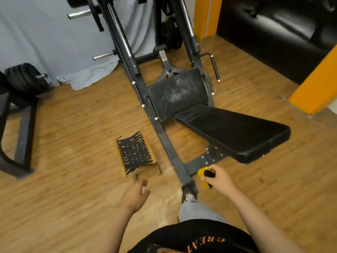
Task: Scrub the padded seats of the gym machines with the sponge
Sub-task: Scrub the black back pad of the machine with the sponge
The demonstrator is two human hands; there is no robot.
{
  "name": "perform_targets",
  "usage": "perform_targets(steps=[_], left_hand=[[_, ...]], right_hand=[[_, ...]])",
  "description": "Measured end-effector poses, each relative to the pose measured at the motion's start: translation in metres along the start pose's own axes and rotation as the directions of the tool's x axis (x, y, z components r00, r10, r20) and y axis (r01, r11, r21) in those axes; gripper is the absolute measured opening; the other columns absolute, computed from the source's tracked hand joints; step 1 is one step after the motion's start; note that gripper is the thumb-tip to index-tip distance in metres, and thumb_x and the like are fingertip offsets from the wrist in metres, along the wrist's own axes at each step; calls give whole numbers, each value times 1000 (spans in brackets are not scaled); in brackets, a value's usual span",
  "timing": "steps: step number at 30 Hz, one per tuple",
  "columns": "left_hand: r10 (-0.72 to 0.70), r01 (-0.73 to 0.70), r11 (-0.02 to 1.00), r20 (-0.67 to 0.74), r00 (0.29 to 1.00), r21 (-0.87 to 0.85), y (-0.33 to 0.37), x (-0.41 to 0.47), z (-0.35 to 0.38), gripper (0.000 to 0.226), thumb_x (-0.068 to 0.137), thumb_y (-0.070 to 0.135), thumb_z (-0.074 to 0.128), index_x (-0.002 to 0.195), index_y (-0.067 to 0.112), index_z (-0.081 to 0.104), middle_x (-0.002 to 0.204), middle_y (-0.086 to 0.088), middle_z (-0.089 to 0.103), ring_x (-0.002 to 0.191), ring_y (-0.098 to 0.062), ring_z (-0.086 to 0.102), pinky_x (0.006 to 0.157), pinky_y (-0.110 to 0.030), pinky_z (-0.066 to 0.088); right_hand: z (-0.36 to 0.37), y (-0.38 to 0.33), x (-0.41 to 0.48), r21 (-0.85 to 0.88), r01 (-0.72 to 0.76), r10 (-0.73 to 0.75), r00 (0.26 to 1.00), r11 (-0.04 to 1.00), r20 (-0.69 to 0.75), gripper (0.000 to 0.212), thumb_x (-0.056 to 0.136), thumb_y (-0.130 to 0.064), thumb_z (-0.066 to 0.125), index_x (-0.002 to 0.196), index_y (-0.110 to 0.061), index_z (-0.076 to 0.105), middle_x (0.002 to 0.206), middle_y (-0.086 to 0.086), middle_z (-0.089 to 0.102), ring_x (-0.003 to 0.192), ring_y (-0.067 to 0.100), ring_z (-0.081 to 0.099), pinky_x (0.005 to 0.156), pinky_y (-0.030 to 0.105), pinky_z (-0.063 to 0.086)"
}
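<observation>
A leg press machine stands on the wooden floor ahead of me. Its black padded seat carries whitish foam streaks, and the long black back pad slopes toward me on the right. My right hand grips a yellow and black sponge, low and in front of the back pad's near end, above the machine's frame. My left hand hangs in the air with loosely curled fingers and holds nothing.
A wooden rack with black spikes lies on the floor left of the machine frame. Weight plates on a bar sit at far left by grey drapes. A black sofa and orange posts stand at right.
</observation>
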State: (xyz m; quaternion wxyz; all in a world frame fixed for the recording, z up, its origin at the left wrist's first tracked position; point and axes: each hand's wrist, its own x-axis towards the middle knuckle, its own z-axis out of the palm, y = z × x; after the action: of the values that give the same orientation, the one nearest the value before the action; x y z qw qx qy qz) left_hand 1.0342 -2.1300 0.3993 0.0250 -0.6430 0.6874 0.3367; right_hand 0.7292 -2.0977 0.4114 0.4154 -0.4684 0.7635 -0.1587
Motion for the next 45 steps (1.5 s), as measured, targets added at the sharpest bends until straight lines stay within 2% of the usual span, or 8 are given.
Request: perform_targets(steps=[4, 8, 14, 24, 27, 32, 38, 45], left_hand=[[4, -12, 997, -114, 993, -76, 44, 89, -78, 34, 95, 18, 57, 127, 7, 54, 125, -9, 62, 116, -24, 58, 95, -32, 46], [64, -84, 991, -183, 981, -103, 91, 150, -121, 33, 96, 21, 55, 127, 11, 54, 124, -4, 62, 113, -21, 59, 95, -35, 48], [160, -165, 984, -67, 985, -71, 122, 214, -123, 35, 96, 24, 54, 129, 14, 53, 128, -3, 60, 115, -20, 57, 95, -34, 47], [195, -192, 981, 118, 974, -41, 104, 373, -162, 36, 96, 23, 52, 132, 20, 50, 124, 2, 60, 114, -17, 57, 93, -29, 46], [233, -235, 972, 145, 962, -8, 95, 440, -182, 36, 96, 21, 53, 132, 17, 51, 128, 1, 59, 117, -16, 56, 91, -23, 42], [303, -318, 945, 160, 939, 79, 89, 556, -231, 36, 94, 19, 58, 128, 13, 55, 125, -1, 61, 117, -17, 57, 95, -26, 43], [384, -380, 921, -36, 923, 89, 79, 693, -255, 35, 93, 21, 60, 128, 17, 56, 122, 2, 61, 111, -14, 59, 96, -28, 46], [409, -451, 891, -343, 846, -51, 21, 795, -187, 32, 92, 20, 62, 124, 18, 57, 120, 3, 62, 116, -14, 56, 100, -36, 46]], right_hand=[[-62, -54, 84, -25, 51, -53, 996, 998, -72, 37, 82, -35, 72, 112, -18, 58, 106, 1, 64, 100, 24, 60, 82, 37, 50], [-99, -99, 141, 27, 118, -114, 988, 993, -106, 28, 86, -33, 69, 108, -22, 56, 98, -3, 58, 96, 19, 55, 79, 35, 49], [-103, -112, 190, 94, 60, -50, 993, 994, -105, 32, 86, -32, 70, 112, -21, 56, 103, -3, 59, 97, 16, 56, 81, 31, 50], [-77, -133, 304, 98, -138, 146, 986, 986, -82, 29, 82, -36, 72, 105, -25, 57, 99, -6, 63, 94, 14, 61, 85, 38, 54], [-64, -158, 365, 123, -152, 164, 983, 981, -86, 25, 82, -35, 72, 98, -23, 58, 92, -5, 64, 88, 14, 62, 79, 37, 54], [-57, -218, 469, 170, -106, 127, 985, 980, -119, 20, 83, -32, 71, 89, -24, 55, 84, -5, 63, 83, 15, 62, 70, 31, 49], [-44, -267, 601, 137, 86, -57, 978, 987, -199, 28, 83, -34, 70, 104, -21, 56, 98, -3, 63, 91, 17, 61, 74, 32, 50], [20, -254, 716, 161, 297, -219, 899, 941, -379, 33, 85, -34, 70, 113, -21, 57, 104, -5, 60, 98, 14, 57, 80, 28, 48]])
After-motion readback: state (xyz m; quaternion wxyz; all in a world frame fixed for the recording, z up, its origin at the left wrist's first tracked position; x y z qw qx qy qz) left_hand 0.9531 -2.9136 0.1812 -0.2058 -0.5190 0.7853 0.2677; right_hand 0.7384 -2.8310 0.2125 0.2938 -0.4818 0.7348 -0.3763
